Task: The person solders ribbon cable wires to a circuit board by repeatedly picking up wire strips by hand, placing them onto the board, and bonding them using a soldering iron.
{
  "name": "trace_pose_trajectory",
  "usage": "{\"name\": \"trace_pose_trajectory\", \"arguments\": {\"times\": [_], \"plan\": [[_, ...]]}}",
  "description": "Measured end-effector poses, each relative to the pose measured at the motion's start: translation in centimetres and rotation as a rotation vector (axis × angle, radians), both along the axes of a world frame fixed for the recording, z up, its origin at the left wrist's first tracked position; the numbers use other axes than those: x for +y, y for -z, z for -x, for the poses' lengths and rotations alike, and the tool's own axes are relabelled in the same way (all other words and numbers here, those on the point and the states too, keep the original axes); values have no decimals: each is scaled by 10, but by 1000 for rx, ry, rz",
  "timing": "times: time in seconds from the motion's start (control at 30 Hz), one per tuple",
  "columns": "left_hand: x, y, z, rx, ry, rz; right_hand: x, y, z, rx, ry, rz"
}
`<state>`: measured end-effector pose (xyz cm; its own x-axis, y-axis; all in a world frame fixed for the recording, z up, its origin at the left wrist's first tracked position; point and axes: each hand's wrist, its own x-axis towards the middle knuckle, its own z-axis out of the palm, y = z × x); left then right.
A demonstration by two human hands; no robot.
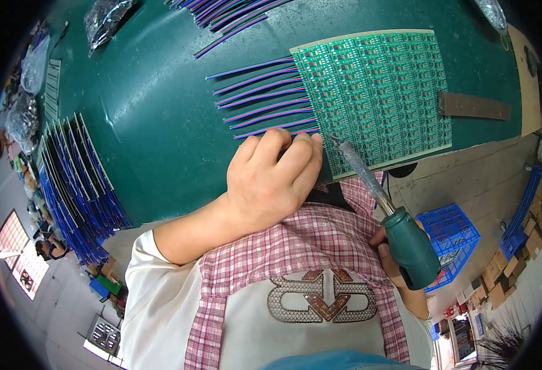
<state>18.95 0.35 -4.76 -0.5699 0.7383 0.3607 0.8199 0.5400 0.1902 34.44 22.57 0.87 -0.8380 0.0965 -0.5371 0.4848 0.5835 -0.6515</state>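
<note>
A green printed circuit board panel (382,92) with rows of small components lies in front of me. Several flat multicolour ribbon wires (262,98) run side by side out from its left edge. My left hand (274,169) is closed at the panel's lower left corner, its fingertips pinching the end of the nearest ribbon wire (277,131). In my right hand (387,250), partly hidden behind the handle, is a soldering iron (410,246) with a dark green handle and a wrapped shaft. Its tip points at the panel edge, close to my left fingertips; whether it touches cannot be seen.
A brown flat bar (474,106) lies across the panel's right edge. More ribbon wires (240,15) lie at the far side of the green table (160,123). Finished-looking boards with blue wires (77,185) stand at the left. A blue crate (450,237) is on the floor at right.
</note>
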Motion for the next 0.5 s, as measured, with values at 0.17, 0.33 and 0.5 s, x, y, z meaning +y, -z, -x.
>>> {"name": "trace_pose_trajectory", "arguments": {"times": [0.17,0.33,0.5], "plan": [[0,0,0,-11,-4,-4,3,6,-6,16,3,62],[0,1,-1,-24,-9,-23,1,11,-14,235,-63,25],[0,1,-1,-7,-11,-22,3,8,-9,152,-33,48]]}}
